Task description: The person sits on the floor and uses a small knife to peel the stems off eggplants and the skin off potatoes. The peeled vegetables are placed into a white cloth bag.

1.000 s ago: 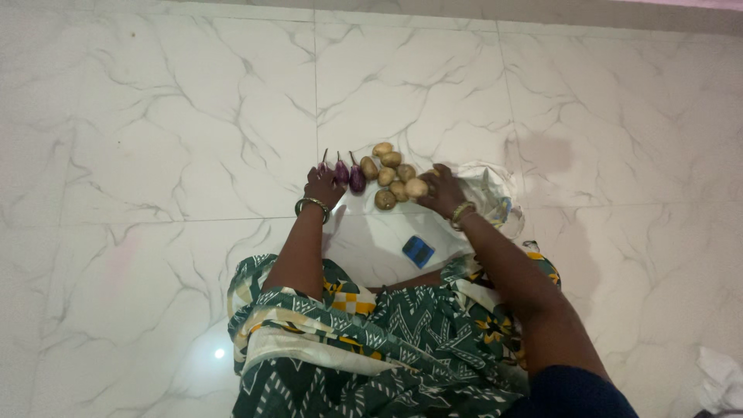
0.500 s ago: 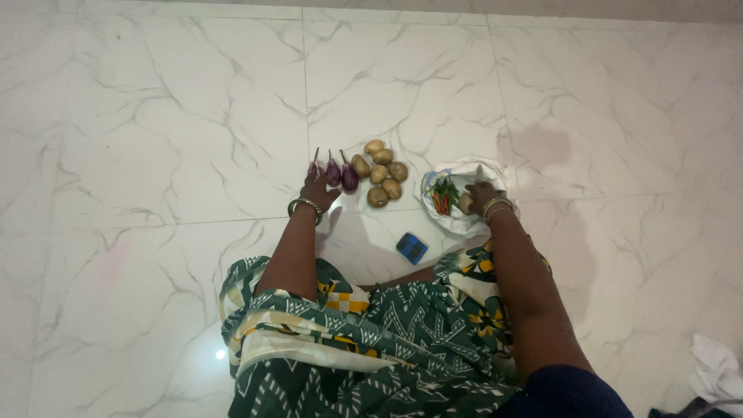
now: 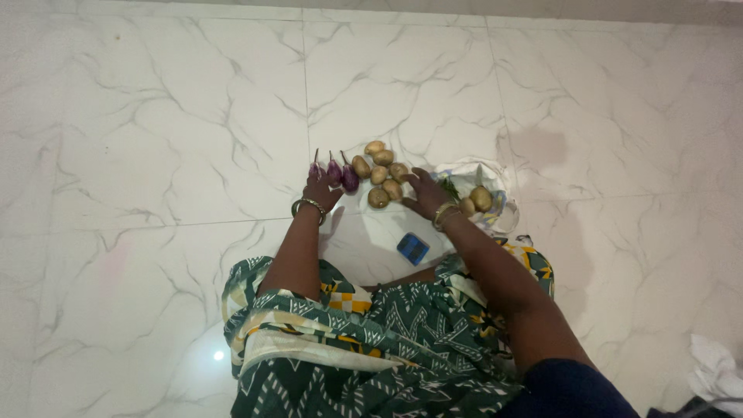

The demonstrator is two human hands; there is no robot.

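My left hand (image 3: pixel 320 190) rests on the marble floor, fingers touching three small purple eggplants (image 3: pixel 333 169). Just right of them lies a cluster of several brown potatoes (image 3: pixel 381 172). My right hand (image 3: pixel 424 193) reaches over the right side of that cluster, fingers spread by the potatoes; whether it grips one I cannot tell. Right of that hand a clear plastic bag (image 3: pixel 495 209) holds two potatoes (image 3: pixel 475 201) and some green chillies, mostly hidden behind my wrist. Both wrists wear metal bangles.
A small blue packet (image 3: pixel 412 248) lies on the floor near my lap. My green patterned garment (image 3: pixel 371 340) fills the lower middle. White crumpled cloth or paper (image 3: pixel 716 371) sits at the lower right corner. White marble tiles surround everything.
My right hand went from the potato pile to the plastic bag, left a potato there, and has come back to the pile. The left hand stayed on the eggplants.
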